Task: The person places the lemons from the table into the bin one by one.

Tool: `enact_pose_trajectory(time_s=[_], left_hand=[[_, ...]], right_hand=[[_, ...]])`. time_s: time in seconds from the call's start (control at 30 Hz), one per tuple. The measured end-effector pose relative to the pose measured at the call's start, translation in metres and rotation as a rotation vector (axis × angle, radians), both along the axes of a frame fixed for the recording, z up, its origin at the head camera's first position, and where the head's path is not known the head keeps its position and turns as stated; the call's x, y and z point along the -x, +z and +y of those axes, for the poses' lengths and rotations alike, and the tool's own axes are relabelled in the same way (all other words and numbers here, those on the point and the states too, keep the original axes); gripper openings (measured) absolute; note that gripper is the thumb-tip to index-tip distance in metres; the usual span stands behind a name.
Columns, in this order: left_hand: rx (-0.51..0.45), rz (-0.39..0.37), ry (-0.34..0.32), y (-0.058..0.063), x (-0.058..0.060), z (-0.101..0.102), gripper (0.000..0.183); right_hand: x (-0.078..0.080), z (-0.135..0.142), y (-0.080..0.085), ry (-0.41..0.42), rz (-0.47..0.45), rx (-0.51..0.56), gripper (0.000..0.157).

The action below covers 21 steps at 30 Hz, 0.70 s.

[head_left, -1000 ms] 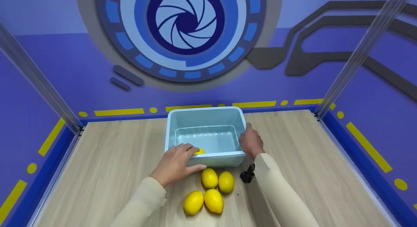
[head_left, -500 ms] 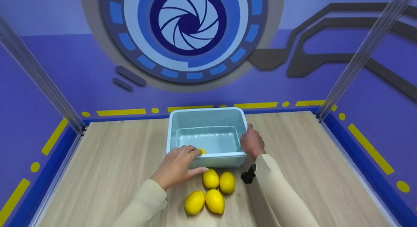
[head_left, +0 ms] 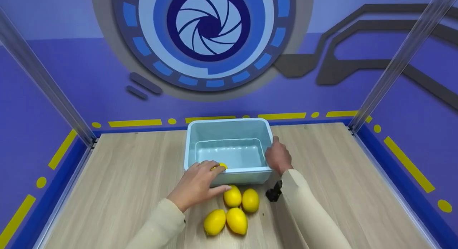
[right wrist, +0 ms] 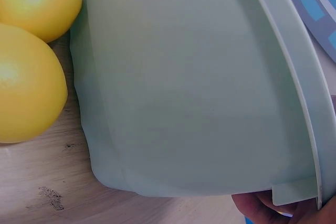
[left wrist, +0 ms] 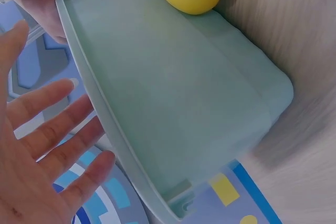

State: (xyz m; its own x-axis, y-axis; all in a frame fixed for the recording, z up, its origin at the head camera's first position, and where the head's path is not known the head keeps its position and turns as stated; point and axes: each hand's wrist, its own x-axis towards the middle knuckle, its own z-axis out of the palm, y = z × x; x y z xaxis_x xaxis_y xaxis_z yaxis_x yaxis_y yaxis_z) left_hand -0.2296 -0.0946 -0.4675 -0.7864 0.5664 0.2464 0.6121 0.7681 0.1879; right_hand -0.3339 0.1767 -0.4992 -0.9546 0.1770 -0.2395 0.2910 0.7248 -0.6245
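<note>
A pale blue-green plastic bin (head_left: pixel 243 176) stands against the back wall. My left hand (head_left: pixel 196 184) reaches over its near rim, fingers inside and thumb outside. In the left wrist view these fingers (left wrist: pixel 50 132) are spread and fairly straight, with nothing gripped. Just beyond them, a yellow lemon (head_left: pixel 223 165) shows inside the bin, partly hidden by the hand. My right hand (head_left: pixel 278 156) grips the bin's right rim; its curled fingers (right wrist: pixel 257 209) show under the rim in the right wrist view. My left thumb tip lies near a lemon (head_left: pixel 232 196) in front of the bin.
Other lemons lie on the wood-grain table (head_left: pixel 132 170): one to the right (head_left: pixel 250 200) and two nearer, a left lemon (head_left: pixel 215 222) and a right lemon (head_left: pixel 237 221). Blue panels (head_left: pixel 343 98) enclose the back and sides. A black device (head_left: pixel 274 192) hangs at my right wrist.
My left hand has edged slightly right along the near rim. The head view has shifted a little. The right hand keeps its grip; the bin and the lemons on the table stay put.
</note>
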Motion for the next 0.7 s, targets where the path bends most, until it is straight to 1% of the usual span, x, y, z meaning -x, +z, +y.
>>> enact_pose_trajectory(time_s=[0.17, 0.23, 0.4, 0.57, 0.7], left_hand=[[-0.002, 0.022, -0.018, 0.001, -0.003, 0.002, 0.06], [-0.002, 0.046, -0.028, 0.002, -0.004, 0.004, 0.061], [-0.008, 0.074, -0.049, 0.004, -0.008, 0.007, 0.058], [-0.01, 0.035, -0.067, 0.006, -0.011, 0.01, 0.057], [-0.009, -0.02, -0.089, 0.006, -0.012, 0.011, 0.061]], right_hand=[[0.0, 0.0, -0.001, -0.009, -0.001, 0.004, 0.056], [0.0, 0.0, -0.001, -0.008, 0.003, 0.007, 0.056], [-0.001, 0.001, -0.001, 0.007, 0.019, 0.004, 0.055], [-0.001, 0.0, -0.001, -0.001, 0.007, 0.015, 0.054], [-0.001, 0.0, -0.001, -0.007, 0.008, 0.025, 0.053]])
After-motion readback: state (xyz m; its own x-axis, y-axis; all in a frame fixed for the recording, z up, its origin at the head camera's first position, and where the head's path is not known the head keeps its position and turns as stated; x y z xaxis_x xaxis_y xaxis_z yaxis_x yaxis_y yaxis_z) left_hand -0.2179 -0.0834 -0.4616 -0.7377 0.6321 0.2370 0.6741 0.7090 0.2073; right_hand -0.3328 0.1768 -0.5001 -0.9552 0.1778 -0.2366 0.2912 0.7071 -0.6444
